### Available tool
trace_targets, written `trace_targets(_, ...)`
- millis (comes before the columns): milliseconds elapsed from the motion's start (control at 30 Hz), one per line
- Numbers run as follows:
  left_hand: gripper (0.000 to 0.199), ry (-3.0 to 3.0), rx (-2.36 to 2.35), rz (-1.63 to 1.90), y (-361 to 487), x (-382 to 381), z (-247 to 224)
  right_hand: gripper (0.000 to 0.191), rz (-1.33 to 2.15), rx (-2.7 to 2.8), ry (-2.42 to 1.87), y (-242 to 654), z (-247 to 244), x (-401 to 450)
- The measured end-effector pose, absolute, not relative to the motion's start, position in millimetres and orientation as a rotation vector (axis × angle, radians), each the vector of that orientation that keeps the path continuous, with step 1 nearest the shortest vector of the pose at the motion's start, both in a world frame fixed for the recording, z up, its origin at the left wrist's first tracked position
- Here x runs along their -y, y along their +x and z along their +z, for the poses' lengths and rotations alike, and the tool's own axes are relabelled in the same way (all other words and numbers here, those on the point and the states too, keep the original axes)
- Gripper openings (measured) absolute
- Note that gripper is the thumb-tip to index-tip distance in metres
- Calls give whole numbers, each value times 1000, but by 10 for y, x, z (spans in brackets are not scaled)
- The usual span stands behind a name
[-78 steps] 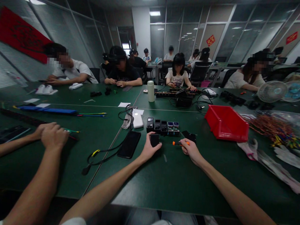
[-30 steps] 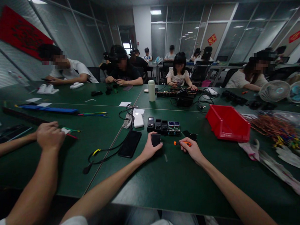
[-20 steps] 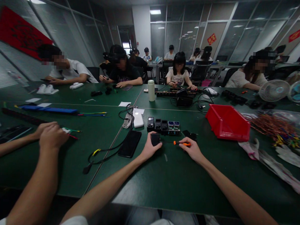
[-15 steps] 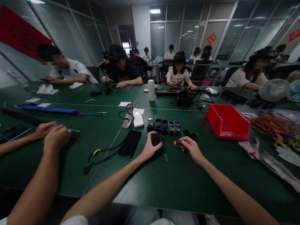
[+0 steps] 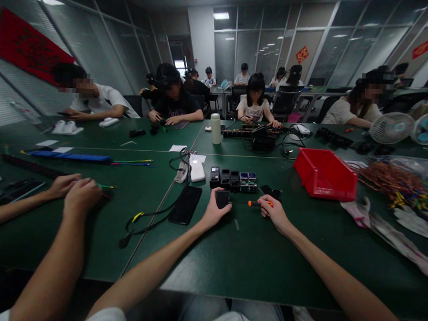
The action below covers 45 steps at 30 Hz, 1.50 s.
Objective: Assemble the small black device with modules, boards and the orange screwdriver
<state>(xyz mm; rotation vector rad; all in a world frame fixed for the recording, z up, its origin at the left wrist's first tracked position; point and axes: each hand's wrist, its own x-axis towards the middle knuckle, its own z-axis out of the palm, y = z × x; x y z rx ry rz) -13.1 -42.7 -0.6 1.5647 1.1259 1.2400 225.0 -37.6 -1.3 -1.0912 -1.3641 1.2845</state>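
My left hand (image 5: 215, 210) is closed around a small black box-shaped device (image 5: 222, 199), thumb along its near side. In my right hand (image 5: 273, 211) is an orange-and-black screwdriver (image 5: 255, 204), gripped by its handle. Its thin shaft points left toward the black device; whether the tip touches it I cannot tell. Just beyond my left hand stand several similar small black devices (image 5: 225, 177) in a row. At the row's right end are units with exposed circuit boards (image 5: 247, 181). A flat black piece (image 5: 271, 193) lies behind my right hand.
A black phone (image 5: 185, 205) and a looped cable (image 5: 150, 229) lie left of my left hand. A red bin (image 5: 325, 177) stands at right, near copper wires (image 5: 390, 180) and gloves (image 5: 384, 229). A co-worker's hands (image 5: 76, 187) work at far left; a bottle (image 5: 216, 129) stands ahead.
My right hand's fingers have shifted on the screwdriver, so more of the orange handle shows. My left hand and the black device stay nearly still.
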Motion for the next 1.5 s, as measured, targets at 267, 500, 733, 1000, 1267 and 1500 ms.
trace_targets(267,52,1559,-1136,1238,-128,420,-17,31,1160,1482,-1109,2253,29,391)
trace_targets(500,53,1551,-1126,1248,-131,404,-44,24,1119,1563,-1098,2288,68,408)
trace_targets(733,53,1538,-1133,1232,-128,416,-25,25,1215,1443,-1075,2272,26,406)
trace_targets(1000,52,1542,-1136,1231,-122,432,0,37,1407,1286,-1100,2224,48,414)
trace_targets(1267,52,1535,-1137,1221,-121,427,-1,34,1261,1372,-1209,2234,27,399)
trace_targets(1500,53,1534,-1163,1236,-116,418,-18,35,1141,1412,-1220,2245,-21,380)
